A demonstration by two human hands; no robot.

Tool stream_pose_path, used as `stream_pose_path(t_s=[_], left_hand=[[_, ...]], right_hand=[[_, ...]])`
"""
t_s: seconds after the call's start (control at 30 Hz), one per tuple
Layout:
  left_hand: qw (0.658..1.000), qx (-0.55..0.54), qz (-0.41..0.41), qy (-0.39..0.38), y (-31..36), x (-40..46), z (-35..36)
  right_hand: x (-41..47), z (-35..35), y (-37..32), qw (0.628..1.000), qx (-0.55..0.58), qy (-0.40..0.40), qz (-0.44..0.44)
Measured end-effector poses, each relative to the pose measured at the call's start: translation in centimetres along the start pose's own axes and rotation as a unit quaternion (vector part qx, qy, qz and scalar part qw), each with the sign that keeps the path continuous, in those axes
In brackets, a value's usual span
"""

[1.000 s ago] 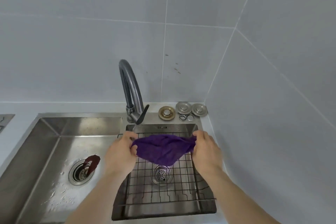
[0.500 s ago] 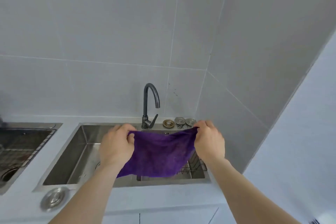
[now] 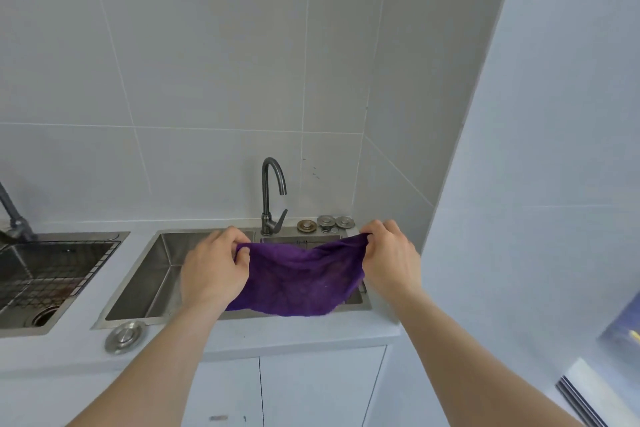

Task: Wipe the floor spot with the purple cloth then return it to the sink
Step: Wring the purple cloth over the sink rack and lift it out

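Note:
The purple cloth point(image 3: 304, 281) hangs spread between my two hands, in front of the steel double sink point(image 3: 145, 281). My left hand point(image 3: 214, 267) pinches its left top corner. At the right top corner my right hand point(image 3: 389, 258) grips the cloth. The cloth's lower edge hangs over the sink's front rim and hides the right basin. No floor spot is in view.
A dark curved tap point(image 3: 272, 194) stands behind the sink, with round metal strainer plugs point(image 3: 325, 222) beside it. A second sink with a wire rack point(image 3: 45, 274) lies at left. A metal plug point(image 3: 124, 336) rests on the white counter. White cabinet doors point(image 3: 311, 388) are below; a wall rises at right.
The view has pulled back and up from the sink. The cloth has come up out of the right basin and is stretched wider between both hands.

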State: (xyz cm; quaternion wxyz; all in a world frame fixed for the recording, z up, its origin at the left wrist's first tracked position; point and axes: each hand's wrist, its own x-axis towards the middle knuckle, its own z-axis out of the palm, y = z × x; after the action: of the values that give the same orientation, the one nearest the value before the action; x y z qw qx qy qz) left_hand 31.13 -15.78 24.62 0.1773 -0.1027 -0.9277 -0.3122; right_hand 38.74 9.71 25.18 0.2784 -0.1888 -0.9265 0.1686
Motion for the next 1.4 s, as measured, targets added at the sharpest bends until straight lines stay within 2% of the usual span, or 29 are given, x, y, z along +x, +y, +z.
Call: stream_pose_path(t_s=[0.37,0.63,0.97,1.4], left_hand=[[0.998,0.056,-0.001,-0.029,7.1,-10.9,2.2],[0.991,0.082,-0.004,-0.103,6.7,-20.5,6.5],[0.975,0.069,-0.05,-0.207,-0.3,-26.4,12.7],[0.933,0.054,-0.088,-0.344,-17.8,-35.0,24.2]], right_hand=[[-7.6,-5.2,9.7,0.999,0.035,-0.029,0.019],[-15.3,-4.3,15.6,0.993,0.048,-0.094,0.05],[-24.0,3.3,18.0,0.982,0.023,-0.16,0.094],[-40.6,20.1,19.9,0.959,-0.014,-0.231,0.162]])
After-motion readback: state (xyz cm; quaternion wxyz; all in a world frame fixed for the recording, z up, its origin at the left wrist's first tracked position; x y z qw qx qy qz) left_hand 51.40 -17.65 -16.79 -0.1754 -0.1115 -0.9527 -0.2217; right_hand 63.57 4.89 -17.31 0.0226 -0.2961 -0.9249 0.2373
